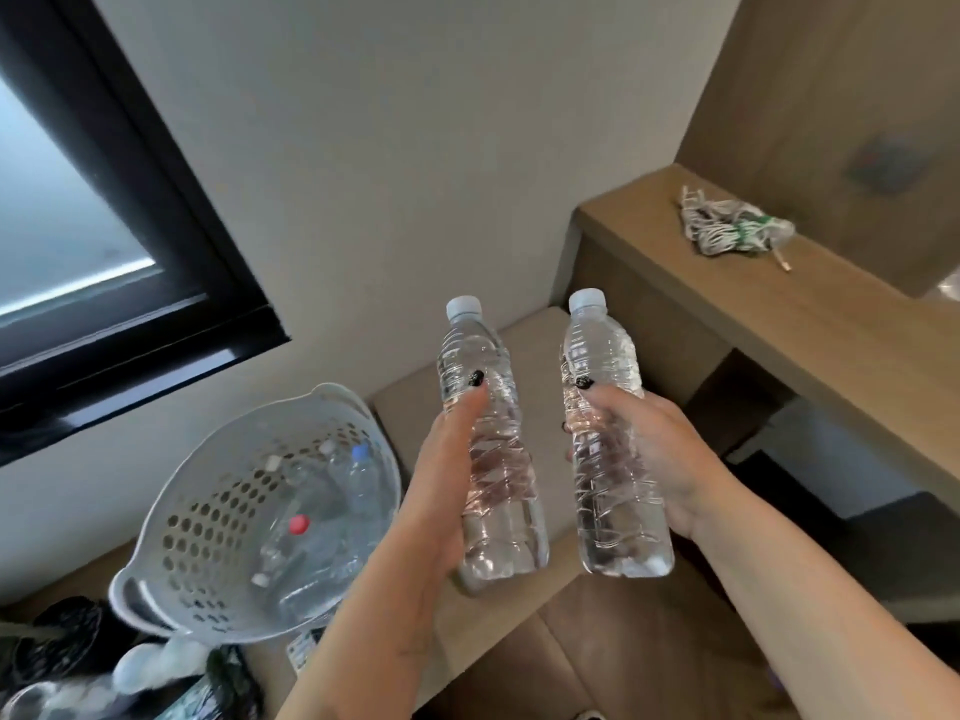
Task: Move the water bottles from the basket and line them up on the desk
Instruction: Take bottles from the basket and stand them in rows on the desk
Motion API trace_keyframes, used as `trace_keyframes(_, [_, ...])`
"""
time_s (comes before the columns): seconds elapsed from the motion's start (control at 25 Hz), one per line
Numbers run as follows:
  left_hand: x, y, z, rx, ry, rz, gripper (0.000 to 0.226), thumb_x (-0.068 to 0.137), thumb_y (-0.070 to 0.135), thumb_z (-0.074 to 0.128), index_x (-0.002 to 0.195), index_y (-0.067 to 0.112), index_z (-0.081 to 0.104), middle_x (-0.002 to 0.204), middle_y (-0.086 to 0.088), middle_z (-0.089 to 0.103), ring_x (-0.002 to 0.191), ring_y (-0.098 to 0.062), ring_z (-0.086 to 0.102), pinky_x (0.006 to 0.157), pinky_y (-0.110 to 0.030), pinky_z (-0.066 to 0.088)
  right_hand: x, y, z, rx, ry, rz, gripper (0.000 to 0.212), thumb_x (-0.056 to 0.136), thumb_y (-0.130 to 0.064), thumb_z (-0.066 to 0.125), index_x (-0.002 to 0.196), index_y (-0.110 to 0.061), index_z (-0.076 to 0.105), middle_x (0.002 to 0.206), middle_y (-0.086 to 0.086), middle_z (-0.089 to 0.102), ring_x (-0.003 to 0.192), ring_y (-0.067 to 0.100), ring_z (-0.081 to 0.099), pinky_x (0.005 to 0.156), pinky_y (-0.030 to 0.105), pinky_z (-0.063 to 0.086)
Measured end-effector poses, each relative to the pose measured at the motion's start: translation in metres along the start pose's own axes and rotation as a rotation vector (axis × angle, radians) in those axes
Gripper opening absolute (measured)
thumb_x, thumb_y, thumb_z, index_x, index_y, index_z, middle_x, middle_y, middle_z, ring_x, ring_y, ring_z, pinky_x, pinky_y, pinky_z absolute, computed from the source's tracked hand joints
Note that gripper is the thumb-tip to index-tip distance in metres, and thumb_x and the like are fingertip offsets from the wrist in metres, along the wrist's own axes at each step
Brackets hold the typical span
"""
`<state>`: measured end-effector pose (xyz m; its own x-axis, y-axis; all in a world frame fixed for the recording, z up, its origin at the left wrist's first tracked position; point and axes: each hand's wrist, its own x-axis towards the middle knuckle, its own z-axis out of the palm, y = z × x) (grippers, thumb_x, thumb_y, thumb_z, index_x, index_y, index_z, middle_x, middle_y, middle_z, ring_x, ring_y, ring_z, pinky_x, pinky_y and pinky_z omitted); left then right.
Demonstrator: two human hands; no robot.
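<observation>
My left hand (441, 475) grips a clear water bottle (498, 532) with a pale cap, held upright in mid-air. A second clear bottle (608, 491) stands upright in the grip of my right hand (660, 454), close beside the first. Both bottles hang above a beige cushioned seat. To the lower left sits the grey perforated basket (197, 522), holding several more bottles with red, blue and white caps. The wooden desk (810, 330) runs along the right side, above and beyond my right hand.
A bundle of white cord with green ties (727, 228) lies on the desk's far end. The beige seat (535, 350) lies below the bottles. Dark bags and clutter (78, 662) crowd the lower left. A black-framed window (104, 226) fills the left wall.
</observation>
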<state>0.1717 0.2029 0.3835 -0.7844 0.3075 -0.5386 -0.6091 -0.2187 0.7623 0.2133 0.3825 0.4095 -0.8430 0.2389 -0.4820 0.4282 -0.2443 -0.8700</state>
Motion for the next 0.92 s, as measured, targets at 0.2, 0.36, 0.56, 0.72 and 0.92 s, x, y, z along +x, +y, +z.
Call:
trace_keyframes(0.2, [-0.015, -0.033, 0.111, -0.041, -0.074, -0.030, 0.056, 0.082, 0.056, 0.064, 0.117, 0.014, 0.061, 0.076, -0.007, 0.067, 0.068, -0.024, 0.067, 0.063, -0.037, 0.053, -0.046, -0.026, -0.099, 0.005, 0.078, -0.058, 0.020, 0.085, -0.031, 0.069, 0.093, -0.013, 0.069, 0.073, 0.009, 0.070, 0.058, 0.022, 0.066, 0.057, 0.031, 0.051])
trace_keyframes(0.36, [-0.022, -0.054, 0.193, -0.015, -0.176, -0.046, 0.049, 0.086, 0.053, 0.061, 0.114, 0.012, 0.061, 0.072, -0.008, 0.064, 0.066, -0.025, 0.065, 0.060, -0.036, 0.053, -0.075, -0.039, -0.173, 0.019, 0.178, -0.050, 0.022, 0.084, -0.032, 0.071, 0.090, -0.012, 0.067, 0.064, 0.006, 0.066, 0.052, 0.021, 0.063, 0.057, 0.031, 0.051])
trace_keyframes(0.56, [-0.022, -0.068, 0.275, 0.120, -0.283, -0.022, 0.048, 0.085, 0.055, 0.060, 0.106, 0.011, 0.063, 0.074, -0.010, 0.065, 0.066, -0.024, 0.066, 0.064, -0.039, 0.054, -0.105, -0.051, -0.248, 0.001, 0.303, -0.085, 0.028, 0.085, -0.036, 0.070, 0.097, -0.011, 0.068, 0.071, 0.005, 0.067, 0.050, 0.014, 0.062, 0.047, 0.021, 0.051])
trace_keyframes(0.72, [-0.013, -0.081, 0.328, 0.179, -0.369, -0.038, 0.051, 0.082, 0.055, 0.063, 0.105, 0.010, 0.062, 0.074, -0.010, 0.066, 0.068, -0.026, 0.066, 0.069, -0.041, 0.054, -0.116, -0.057, -0.297, 0.019, 0.414, -0.129, 0.029, 0.082, -0.039, 0.072, 0.098, -0.015, 0.070, 0.078, 0.006, 0.072, 0.061, 0.019, 0.069, 0.060, 0.031, 0.053])
trace_keyframes(0.92, [0.012, -0.095, 0.388, 0.269, -0.444, -0.090, 0.071, 0.069, 0.060, 0.069, 0.120, 0.011, 0.060, 0.082, -0.009, 0.069, 0.069, -0.024, 0.069, 0.068, -0.037, 0.054, -0.118, -0.070, -0.351, 0.030, 0.540, -0.144, 0.024, 0.080, -0.038, 0.074, 0.093, -0.017, 0.070, 0.073, 0.004, 0.072, 0.059, 0.019, 0.069, 0.060, 0.032, 0.057])
